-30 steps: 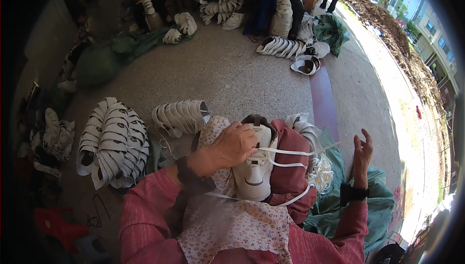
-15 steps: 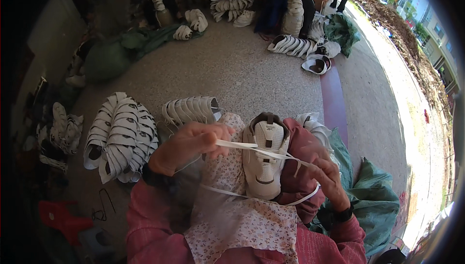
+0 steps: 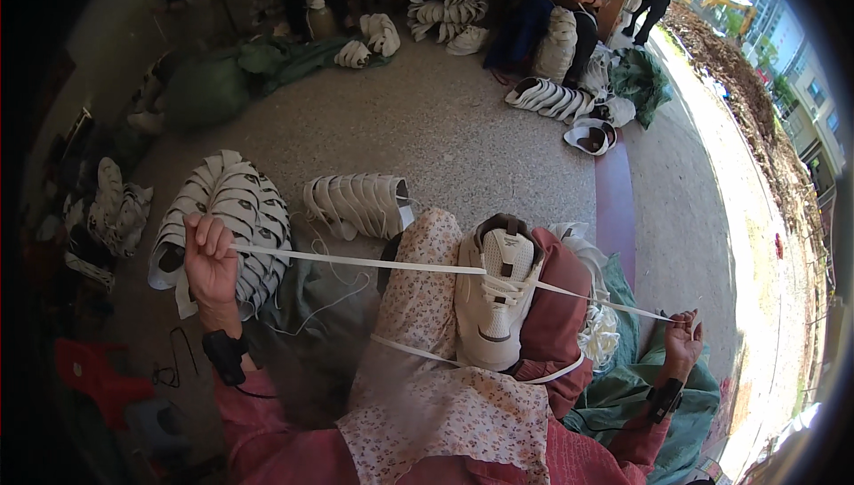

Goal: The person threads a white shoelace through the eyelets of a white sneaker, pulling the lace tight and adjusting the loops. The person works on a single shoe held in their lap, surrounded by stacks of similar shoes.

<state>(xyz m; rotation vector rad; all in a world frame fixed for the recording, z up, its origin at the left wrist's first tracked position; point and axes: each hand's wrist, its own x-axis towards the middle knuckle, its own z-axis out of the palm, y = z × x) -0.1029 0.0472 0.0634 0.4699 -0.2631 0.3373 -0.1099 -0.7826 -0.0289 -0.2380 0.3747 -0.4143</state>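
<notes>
The shoe (image 3: 483, 316) sits just right of the lower centre of the frame, on the lap between the floral cloth (image 3: 445, 409) and the red trouser leg (image 3: 553, 294), its toe toward the bottom edge. The lace (image 3: 356, 261) runs taut from its eyelets to both sides.

At mid-left, the left hand (image 3: 212, 262) is raised, fingers curled together around one lace end, in front of the big stack of uppers (image 3: 236, 205). At lower right, the right hand (image 3: 683, 343) pinches the other end between fingertips, near the green sack (image 3: 696, 400); which fingers bear the grip is too small to tell.

The step in hand looks like drawing the lace snug and evening its two ends. The next move, I judge, calls for matched tension on both sides, without dragging the shoe off the lap.
</notes>
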